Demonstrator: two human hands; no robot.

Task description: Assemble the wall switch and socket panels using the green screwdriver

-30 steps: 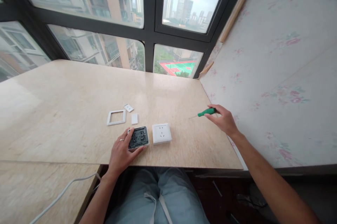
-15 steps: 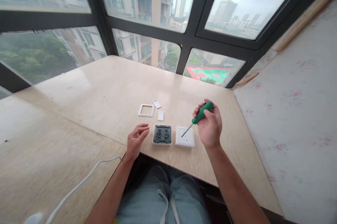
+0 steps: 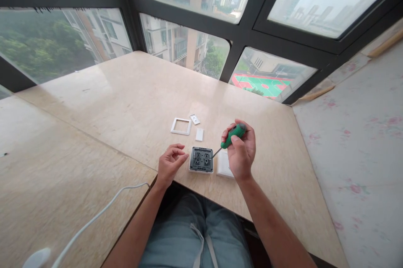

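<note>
My right hand (image 3: 242, 150) is closed round the green handle of a screwdriver (image 3: 234, 134). Its metal shaft slants down to the left, and the tip is at the right side of a wall switch (image 3: 201, 166) whose dark inner face is exposed. Whether the tip sits in a screw is too small to tell. My left hand (image 3: 171, 164) is just left of the switch, thumb and fingertips drawn together in a pinch; anything between them is hidden. Under and behind my right hand lies a white socket plate (image 3: 223, 165), partly covered.
Beyond the switch lie a white square frame (image 3: 181, 133), a small white cover (image 3: 199, 134) and another small white piece (image 3: 194, 119). A white cable (image 3: 107, 207) runs across the wooden surface (image 3: 126, 96) at left. Windows and a papered wall (image 3: 349, 154) border it.
The screwdriver has gone left, its tip passing from above the socket plate to the right side of the switch. My left hand remains beside the switch. The camera view has shifted.
</note>
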